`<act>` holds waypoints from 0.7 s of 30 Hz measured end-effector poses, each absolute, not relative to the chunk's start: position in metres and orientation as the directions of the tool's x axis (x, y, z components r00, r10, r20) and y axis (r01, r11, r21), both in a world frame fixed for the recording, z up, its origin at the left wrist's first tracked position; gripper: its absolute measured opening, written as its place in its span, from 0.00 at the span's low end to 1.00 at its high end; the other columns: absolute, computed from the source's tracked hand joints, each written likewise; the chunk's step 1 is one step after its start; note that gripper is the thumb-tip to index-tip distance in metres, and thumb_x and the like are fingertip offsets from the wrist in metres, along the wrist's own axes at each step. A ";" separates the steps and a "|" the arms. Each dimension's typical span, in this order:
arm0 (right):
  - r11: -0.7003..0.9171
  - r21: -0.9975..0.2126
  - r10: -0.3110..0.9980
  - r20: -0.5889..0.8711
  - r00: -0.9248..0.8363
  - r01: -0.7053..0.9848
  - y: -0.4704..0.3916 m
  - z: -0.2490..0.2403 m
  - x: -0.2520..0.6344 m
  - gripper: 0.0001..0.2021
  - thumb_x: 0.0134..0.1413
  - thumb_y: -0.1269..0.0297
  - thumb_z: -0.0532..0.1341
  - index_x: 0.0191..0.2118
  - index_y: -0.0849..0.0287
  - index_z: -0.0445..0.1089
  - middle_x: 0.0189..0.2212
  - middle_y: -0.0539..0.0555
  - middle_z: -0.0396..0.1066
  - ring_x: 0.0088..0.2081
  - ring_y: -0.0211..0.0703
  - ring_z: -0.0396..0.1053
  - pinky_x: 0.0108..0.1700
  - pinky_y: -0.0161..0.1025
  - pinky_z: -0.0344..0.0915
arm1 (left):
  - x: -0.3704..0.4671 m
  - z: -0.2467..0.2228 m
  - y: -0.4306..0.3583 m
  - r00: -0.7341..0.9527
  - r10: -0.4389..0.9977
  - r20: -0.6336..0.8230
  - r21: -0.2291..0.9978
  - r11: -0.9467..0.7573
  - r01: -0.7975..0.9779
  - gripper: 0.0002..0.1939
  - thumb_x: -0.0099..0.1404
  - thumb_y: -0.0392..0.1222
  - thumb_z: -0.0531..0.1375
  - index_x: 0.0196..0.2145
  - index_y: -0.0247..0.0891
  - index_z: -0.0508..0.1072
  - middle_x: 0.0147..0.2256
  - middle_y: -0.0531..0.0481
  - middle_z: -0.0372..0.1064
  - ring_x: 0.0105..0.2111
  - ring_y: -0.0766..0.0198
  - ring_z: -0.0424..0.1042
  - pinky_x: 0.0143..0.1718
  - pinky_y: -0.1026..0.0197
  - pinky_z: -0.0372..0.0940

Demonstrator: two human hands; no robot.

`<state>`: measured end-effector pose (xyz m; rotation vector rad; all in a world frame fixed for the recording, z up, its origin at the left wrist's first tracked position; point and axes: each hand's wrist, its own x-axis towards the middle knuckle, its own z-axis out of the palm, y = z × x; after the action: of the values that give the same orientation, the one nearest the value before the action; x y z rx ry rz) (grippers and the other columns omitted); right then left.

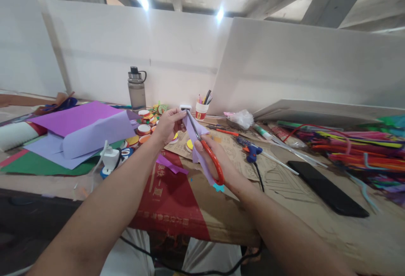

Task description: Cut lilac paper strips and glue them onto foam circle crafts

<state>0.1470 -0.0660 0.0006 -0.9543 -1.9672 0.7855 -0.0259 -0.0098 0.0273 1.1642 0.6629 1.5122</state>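
Observation:
My left hand [172,125] pinches the top of a lilac paper piece [193,131], held above the cardboard in the middle. In my right hand [218,154] is a pair of scissors with red handles [215,162]; its blades lie along the paper, their tips close to my left fingers. The lower part of the paper hangs beside and partly behind my right hand. Under my hands a purple paper strip [171,165] and a small light-blue cutout [218,187] rest on the cardboard. Round paper discs [144,129] lie left of my left hand.
Purple and lilac sheets [95,134] are stacked at left, near a white plug adapter [110,158]. A water bottle [137,90] and a pen cup [201,110] stand behind. At right are a blue glue gun [252,152], a black phone [327,188] and pipe cleaners [357,143].

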 end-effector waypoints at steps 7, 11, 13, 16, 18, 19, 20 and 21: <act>0.523 -0.781 0.834 0.389 -0.391 0.340 -0.067 0.002 0.146 0.15 0.58 0.52 0.54 0.28 0.56 0.58 0.24 0.47 0.59 0.26 0.36 0.57 0.28 0.34 0.56 | -0.029 0.024 -0.006 0.050 0.958 0.282 0.884 -0.239 -0.402 0.11 0.51 0.40 0.65 0.23 0.35 0.65 0.19 0.54 0.63 0.18 0.70 0.63 0.17 0.67 0.56; 0.308 -0.910 0.888 0.171 -0.427 0.276 -0.071 0.002 0.145 0.16 0.57 0.47 0.53 0.31 0.55 0.58 0.18 0.44 0.56 0.16 0.34 0.57 0.17 0.32 0.55 | -0.029 0.022 -0.006 0.040 0.966 0.257 0.899 -0.223 -0.376 0.12 0.50 0.40 0.65 0.22 0.36 0.64 0.18 0.56 0.62 0.17 0.71 0.61 0.17 0.67 0.55; 0.236 -0.939 0.891 0.107 -0.441 0.249 -0.070 0.000 0.145 0.17 0.56 0.45 0.53 0.32 0.55 0.58 0.17 0.43 0.57 0.13 0.33 0.57 0.14 0.31 0.53 | -0.029 0.021 -0.006 0.034 0.970 0.241 0.909 -0.214 -0.357 0.12 0.49 0.41 0.65 0.23 0.36 0.63 0.19 0.56 0.62 0.17 0.72 0.61 0.17 0.67 0.55; 0.187 -0.965 0.894 0.090 -0.439 0.183 -0.066 -0.002 0.146 0.18 0.54 0.44 0.56 0.33 0.54 0.59 0.18 0.43 0.58 0.13 0.31 0.57 0.14 0.30 0.53 | -0.032 0.019 -0.002 -0.020 0.976 0.215 0.925 -0.211 -0.318 0.10 0.49 0.40 0.64 0.24 0.35 0.65 0.21 0.55 0.65 0.19 0.71 0.64 0.19 0.68 0.56; 0.137 -0.984 0.897 0.076 -0.434 0.110 -0.062 -0.003 0.147 0.18 0.54 0.43 0.56 0.33 0.55 0.59 0.18 0.43 0.58 0.13 0.30 0.56 0.14 0.29 0.53 | -0.036 0.018 0.002 -0.126 0.970 0.207 0.920 -0.237 -0.313 0.09 0.49 0.39 0.63 0.25 0.35 0.66 0.25 0.52 0.69 0.23 0.68 0.69 0.21 0.67 0.59; 0.112 -0.991 0.901 0.071 -0.428 0.072 -0.060 -0.003 0.147 0.19 0.54 0.43 0.56 0.33 0.55 0.59 0.18 0.43 0.58 0.14 0.30 0.55 0.14 0.29 0.53 | -0.038 0.018 0.004 -0.181 0.964 0.194 0.914 -0.244 -0.325 0.08 0.49 0.39 0.62 0.26 0.35 0.66 0.26 0.51 0.71 0.25 0.67 0.70 0.22 0.67 0.61; 0.090 -0.995 0.906 0.067 -0.419 0.037 -0.059 -0.002 0.148 0.19 0.54 0.42 0.55 0.33 0.55 0.58 0.19 0.43 0.58 0.14 0.30 0.55 0.14 0.29 0.53 | -0.040 0.018 0.006 -0.227 0.957 0.178 0.904 -0.250 -0.346 0.08 0.49 0.39 0.61 0.27 0.36 0.66 0.26 0.50 0.72 0.25 0.66 0.71 0.23 0.67 0.61; 0.072 -0.997 0.913 0.064 -0.403 0.003 -0.058 -0.001 0.148 0.20 0.55 0.41 0.54 0.32 0.55 0.58 0.19 0.44 0.59 0.14 0.30 0.55 0.14 0.28 0.53 | -0.041 0.017 0.008 -0.262 0.952 0.157 0.900 -0.248 -0.360 0.08 0.50 0.40 0.61 0.28 0.36 0.66 0.26 0.50 0.72 0.24 0.67 0.71 0.22 0.67 0.61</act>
<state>0.1483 -0.0575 -0.0010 -0.9447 -1.5530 1.4422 -0.0414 0.0083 0.0172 0.9300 0.9532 1.6939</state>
